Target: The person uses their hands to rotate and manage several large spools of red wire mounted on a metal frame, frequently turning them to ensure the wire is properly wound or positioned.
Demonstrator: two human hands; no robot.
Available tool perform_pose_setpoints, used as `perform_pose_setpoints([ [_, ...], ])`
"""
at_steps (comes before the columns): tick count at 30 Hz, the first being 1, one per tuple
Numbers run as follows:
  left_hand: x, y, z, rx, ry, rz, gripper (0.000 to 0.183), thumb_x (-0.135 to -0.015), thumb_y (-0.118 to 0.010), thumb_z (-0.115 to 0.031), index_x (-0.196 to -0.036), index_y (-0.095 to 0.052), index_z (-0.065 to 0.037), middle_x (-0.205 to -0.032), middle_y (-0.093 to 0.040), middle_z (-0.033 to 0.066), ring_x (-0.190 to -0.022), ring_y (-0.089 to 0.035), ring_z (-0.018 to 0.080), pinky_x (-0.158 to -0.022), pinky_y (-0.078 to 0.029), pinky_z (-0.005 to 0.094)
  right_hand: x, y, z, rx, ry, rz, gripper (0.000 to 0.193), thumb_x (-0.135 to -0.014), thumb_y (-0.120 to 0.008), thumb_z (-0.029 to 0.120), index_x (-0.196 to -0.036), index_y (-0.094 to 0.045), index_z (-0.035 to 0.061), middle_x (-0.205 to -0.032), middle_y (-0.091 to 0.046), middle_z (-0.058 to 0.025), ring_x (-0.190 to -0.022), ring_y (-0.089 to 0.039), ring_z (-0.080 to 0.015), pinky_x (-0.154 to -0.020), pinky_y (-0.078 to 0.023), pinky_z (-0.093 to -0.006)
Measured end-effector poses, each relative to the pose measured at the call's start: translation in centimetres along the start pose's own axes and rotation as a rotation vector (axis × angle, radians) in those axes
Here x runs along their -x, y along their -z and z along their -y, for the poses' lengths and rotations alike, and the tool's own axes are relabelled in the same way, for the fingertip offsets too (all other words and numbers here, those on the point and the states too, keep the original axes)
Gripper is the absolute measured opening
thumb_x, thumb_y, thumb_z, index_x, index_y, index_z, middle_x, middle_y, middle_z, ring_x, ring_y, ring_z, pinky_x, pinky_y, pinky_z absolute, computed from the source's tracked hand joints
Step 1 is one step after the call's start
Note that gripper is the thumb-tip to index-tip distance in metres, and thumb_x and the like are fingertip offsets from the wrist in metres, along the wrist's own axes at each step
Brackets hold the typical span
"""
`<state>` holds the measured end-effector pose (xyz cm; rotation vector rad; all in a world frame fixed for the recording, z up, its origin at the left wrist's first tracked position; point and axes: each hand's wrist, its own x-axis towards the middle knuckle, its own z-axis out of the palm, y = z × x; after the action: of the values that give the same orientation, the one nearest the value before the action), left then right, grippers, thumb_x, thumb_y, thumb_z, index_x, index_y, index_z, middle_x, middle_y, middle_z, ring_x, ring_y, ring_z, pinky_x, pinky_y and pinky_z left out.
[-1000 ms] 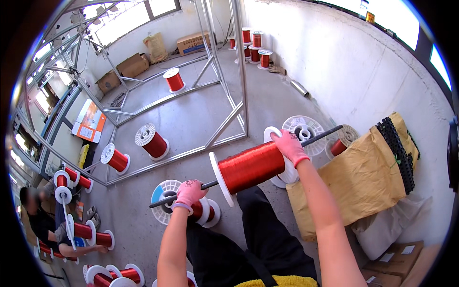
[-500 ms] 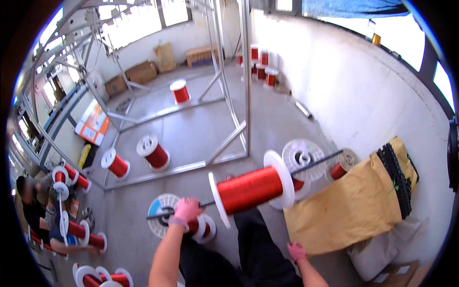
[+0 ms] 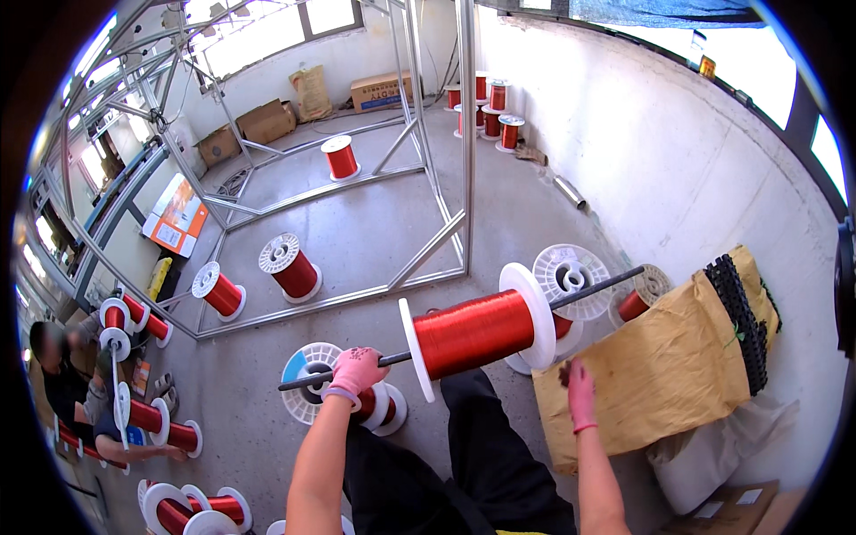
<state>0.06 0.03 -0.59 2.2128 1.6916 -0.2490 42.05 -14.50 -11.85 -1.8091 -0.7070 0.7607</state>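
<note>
My left hand [image 3: 357, 370], in a pink glove, is closed around a dark rod [image 3: 606, 287] near its left end. The rod runs through a large spool of red wire [image 3: 477, 334] with white flanges, held across in front of me above my legs. Its right end sticks out past the far flange. My right hand [image 3: 581, 401], also pink-gloved, hangs in front of a tan paper sack [image 3: 655, 379]. Its fingers point upward and look stretched out, with a dark patch at the fingertips; it is off the rod. A white-flanged spool [image 3: 308, 361] stands below my left hand.
A metal frame [image 3: 466, 134] rises ahead, with red spools [image 3: 297, 270] on the floor inside it. More spools [image 3: 571, 272] stand right of the held one, beside the sack. At left a co-worker [image 3: 67, 374] crouches among spools. A white wall [image 3: 642, 160] bounds the right.
My right hand has risen from low down up to the front of the sack, and its fingers have extended. The spool and rod in my left hand have shifted slightly right in view.
</note>
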Motion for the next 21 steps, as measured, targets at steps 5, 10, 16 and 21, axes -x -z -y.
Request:
perform_pose_setpoints([
  [5, 0.2, -0.1, -0.1, -0.006, 0.003, 0.014, 0.031, -0.080, -0.057, -0.039, -0.094, -0.069, -0.014, -0.087, -0.067, 0.0125, -0.087, -0.063, 0.0305, -0.080, -0.049, 0.0418, -2.3, -0.8, 13.3, -0.409, 0.224, 0.065, 0.050, -0.095, -0.046, 0.040, -0.119, -0.054, -0.0028, -0.111, -0.060, -0.0095, -0.099, -0.056, -0.0166, -0.087, -0.044, -0.0292],
  [10, 0.3, 0.2, 0.4, -0.014, 0.008, 0.013, 0.032, -0.079, -0.057, -0.039, -0.094, -0.069, -0.014, -0.086, -0.067, 0.0127, -0.085, -0.064, 0.0314, -0.079, -0.050, 0.0417, -1.5, -5.4, 27.0, -0.019, 0.430, 0.164, 0.066, -0.088, -0.053, 0.044, -0.131, -0.040, -0.0046, -0.126, -0.051, -0.0192, -0.119, -0.047, -0.0280, -0.099, -0.034, -0.0323],
  [16, -0.1, 0.0, 0.0, -0.013, -0.007, -0.001, 0.032, -0.079, -0.057, -0.039, -0.094, -0.069, -0.013, -0.087, -0.067, 0.0125, -0.085, -0.064, 0.0313, -0.078, -0.050, 0.0420, -6.2, -10.8, 26.4, 0.928, 0.712, -0.027, 0.074, -0.085, -0.055, 0.044, -0.134, -0.032, -0.0063, -0.132, -0.044, -0.0254, -0.123, -0.041, -0.0379, -0.103, -0.032, -0.0395],
  [21, 0.0, 0.1, 0.4, -0.012, -0.005, 0.002, 0.032, -0.078, -0.056, -0.038, -0.092, -0.069, -0.013, -0.088, -0.068, 0.0114, -0.084, -0.065, 0.0308, -0.076, -0.051, 0.0422, -7.6, -10.9, 24.3, 0.811, 0.248, 0.442, 0.064, -0.084, -0.049, 0.050, -0.121, -0.051, -0.0018, -0.126, -0.049, -0.0246, -0.120, -0.045, -0.0384, -0.100, -0.036, -0.0418],
])
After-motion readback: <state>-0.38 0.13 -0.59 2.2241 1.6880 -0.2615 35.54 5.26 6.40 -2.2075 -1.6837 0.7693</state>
